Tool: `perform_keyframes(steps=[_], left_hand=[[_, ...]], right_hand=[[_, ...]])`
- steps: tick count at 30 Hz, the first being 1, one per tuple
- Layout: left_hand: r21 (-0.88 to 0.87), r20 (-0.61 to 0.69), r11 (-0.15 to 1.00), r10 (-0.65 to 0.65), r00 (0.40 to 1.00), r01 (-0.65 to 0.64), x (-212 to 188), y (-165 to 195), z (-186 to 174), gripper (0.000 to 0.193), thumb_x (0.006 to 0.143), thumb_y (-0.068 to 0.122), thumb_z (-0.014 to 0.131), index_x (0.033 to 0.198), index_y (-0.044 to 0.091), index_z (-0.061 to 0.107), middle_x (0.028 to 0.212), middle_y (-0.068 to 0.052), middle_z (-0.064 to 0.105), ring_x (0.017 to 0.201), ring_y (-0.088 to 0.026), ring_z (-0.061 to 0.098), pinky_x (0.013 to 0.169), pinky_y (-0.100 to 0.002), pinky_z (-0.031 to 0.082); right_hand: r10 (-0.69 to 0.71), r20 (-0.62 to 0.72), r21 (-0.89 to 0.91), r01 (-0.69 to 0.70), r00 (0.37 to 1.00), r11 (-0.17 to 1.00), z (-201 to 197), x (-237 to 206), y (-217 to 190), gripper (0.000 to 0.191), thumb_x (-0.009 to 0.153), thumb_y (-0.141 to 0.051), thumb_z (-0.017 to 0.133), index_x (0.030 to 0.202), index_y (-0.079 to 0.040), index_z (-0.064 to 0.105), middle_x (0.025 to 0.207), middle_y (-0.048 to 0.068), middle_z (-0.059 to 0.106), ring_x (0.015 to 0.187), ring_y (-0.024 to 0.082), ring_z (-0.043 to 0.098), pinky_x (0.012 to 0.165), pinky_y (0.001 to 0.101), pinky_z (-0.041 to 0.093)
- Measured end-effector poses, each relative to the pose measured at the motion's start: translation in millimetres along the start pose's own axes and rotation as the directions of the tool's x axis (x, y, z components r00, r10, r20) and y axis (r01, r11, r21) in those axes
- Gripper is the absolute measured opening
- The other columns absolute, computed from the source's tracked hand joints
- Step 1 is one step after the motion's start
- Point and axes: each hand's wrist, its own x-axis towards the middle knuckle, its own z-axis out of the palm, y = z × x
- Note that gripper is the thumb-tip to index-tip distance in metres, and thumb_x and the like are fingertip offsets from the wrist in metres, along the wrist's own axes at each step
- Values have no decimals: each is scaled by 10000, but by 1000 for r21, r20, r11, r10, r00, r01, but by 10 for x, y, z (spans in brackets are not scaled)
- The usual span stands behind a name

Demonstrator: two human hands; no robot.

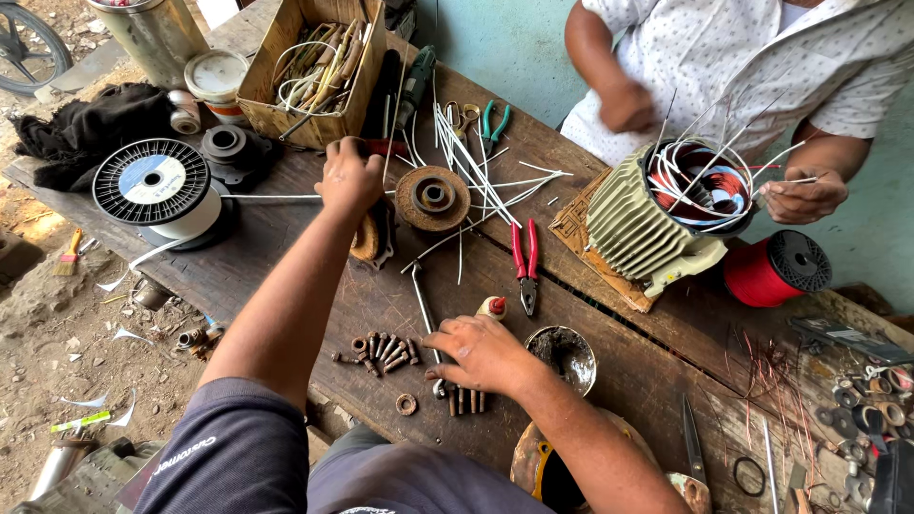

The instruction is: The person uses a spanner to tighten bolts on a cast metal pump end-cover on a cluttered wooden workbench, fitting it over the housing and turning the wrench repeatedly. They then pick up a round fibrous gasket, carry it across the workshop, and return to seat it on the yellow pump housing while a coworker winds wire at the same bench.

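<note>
My left hand (348, 178) reaches far across the wooden bench (305, 276) and is closed on a red-handled tool (386, 148) beside a cardboard box (271, 105). My right hand (481, 352) rests near the front edge, fingers spread over a row of rusty bolts (465, 400) and a metal rod (424, 305). More rusty bolts (383, 349) lie just left of it. A small metal bowl (568, 354) sits to its right. A rusty round motor part (432, 197) lies right of my left hand.
Another person across the bench handles white sleeving at a ribbed motor stator (657, 224). Red-handled pliers (524, 262), a red wire spool (776, 271), a white wire spool (157, 186), green pliers (493, 124) and loose washers (862, 409) lie around.
</note>
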Motion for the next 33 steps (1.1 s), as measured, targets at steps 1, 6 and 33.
perform_keyframes(steps=[1, 6, 33], left_hand=[[-19, -1, 1000, -4, 1000, 4, 16, -11, -6, 533, 868, 439, 601, 1312, 153, 539, 1413, -121, 506, 1297, -375, 514, 1031, -645, 362], [-38, 55, 999, 25, 998, -23, 49, -46, -7, 560, 876, 465, 609, 1337, 157, 524, 1407, -113, 536, 1313, -360, 527, 1053, -580, 391], [-84, 91, 995, 55, 994, -47, 20, -45, -98, 545, 861, 451, 627, 1310, 146, 581, 1396, -86, 565, 1308, -306, 542, 1087, -494, 397]], right_hand=[[-5, 2, -8, 5, 1000, 1000, 11, 10, 4, 526, 857, -460, 741, 1268, -139, 675, 1107, 100, 677, 1126, 312, 632, 970, 459, 465], [9, 38, -13, -9, 999, 1000, 69, 116, 10, 543, 870, -478, 727, 1301, -156, 658, 1153, 106, 661, 1167, 321, 604, 999, 472, 443], [148, 140, 18, -152, 979, 988, 661, 830, 121, 804, 906, -604, 616, 1582, -257, 354, 1718, 142, 11, 1530, 392, 203, 1190, 579, 213]])
